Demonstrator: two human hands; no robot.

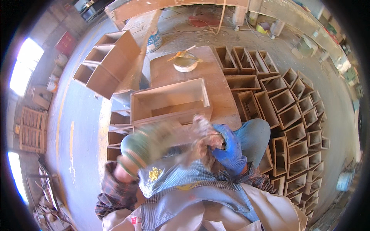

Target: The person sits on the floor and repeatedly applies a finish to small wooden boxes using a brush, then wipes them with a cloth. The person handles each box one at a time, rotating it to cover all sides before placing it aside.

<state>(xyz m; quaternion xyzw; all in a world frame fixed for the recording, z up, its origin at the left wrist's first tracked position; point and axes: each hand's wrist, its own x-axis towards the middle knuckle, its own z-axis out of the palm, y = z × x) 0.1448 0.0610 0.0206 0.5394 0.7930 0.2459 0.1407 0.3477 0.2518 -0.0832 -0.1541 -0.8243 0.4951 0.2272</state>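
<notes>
My right hand, in a blue glove, is closed around a crumpled, stained rag above my lap. My left hand, in a green glove with a striped cuff, is smeared by motion to the left of the rag; its fingers cannot be made out. Just beyond both hands an open wooden drawer box rests on a brown board between my knees. Farther back on that board sits a round white tub, with a brush and another yellowish tool lying across its rim.
Many wooden drawer boxes stand packed on the floor to the right. At the left, a divided wooden box leans on a long bench. A blue-and-white bucket stands beside it. Cords trail across the far floor.
</notes>
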